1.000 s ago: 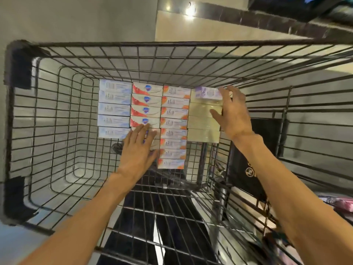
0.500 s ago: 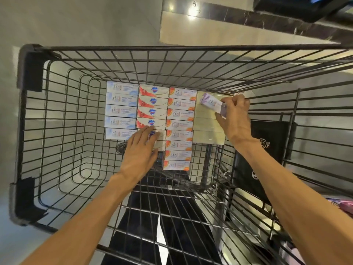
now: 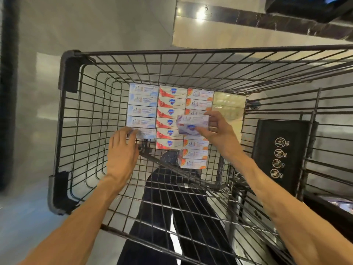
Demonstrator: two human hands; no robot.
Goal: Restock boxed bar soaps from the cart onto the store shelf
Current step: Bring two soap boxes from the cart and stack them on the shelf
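- The lilac-and-white cardboard soap box (image 3: pixel 192 124) is now lifted clear of the pale cream column of boxes (image 3: pixel 228 104), where it lay flat at the far end one second ago; half a second ago it was only tilted up at one end.
- The box is now held above the orange-and-white column of boxes (image 3: pixel 195 152), nearer the person, with the printed face turned upward.
- The right hand (image 3: pixel 216 129) is closed on this box: the thumb is seen on the near face and the fingers are curled round the right end.
- The left hand (image 3: pixel 122 148) is shifted from the red-and-white column of boxes (image 3: pixel 170 117) to the near end of the pale blue-and-white column of boxes (image 3: pixel 142 109).
- The fingers of the left hand are laid on the nearest blue box, slightly bent; a closed grip is not shown, and the hand is judged to be loose and spread.
- The black wire shopping cart (image 3: pixel 68 131) is seen to hold all remaining boxes in four adjoining columns on its floor.
- The pick of one box is judged complete; transfer to the store shelf is not yet done, and no shelf is identifiable in the head view.
- A second pick by the left hand is judged likely, with the nearest blue box directly under its fingertips.
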